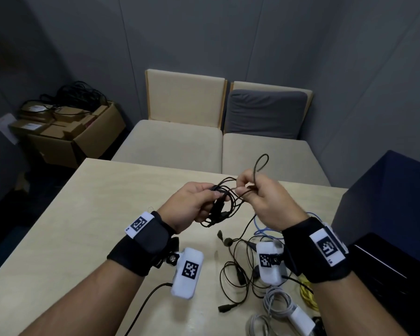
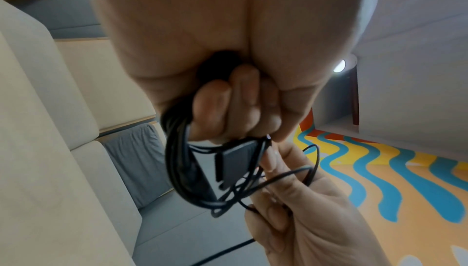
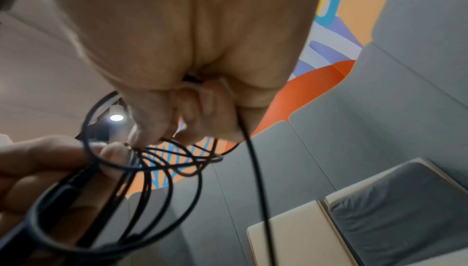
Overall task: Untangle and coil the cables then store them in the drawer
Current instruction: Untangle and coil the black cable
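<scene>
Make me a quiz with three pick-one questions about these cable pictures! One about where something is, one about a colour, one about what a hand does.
1. Where does the yellow cable lie? A) in a bucket B) on the table C) on a shelf
2. What colour is the held cable? A) black B) red C) white
3. What is the left hand doing? A) lying flat B) pointing C) gripping the cable's loops
Answers: B, it lies near the table's right edge; A, every view shows it black; C, its fingers curl round the bundle.
</scene>
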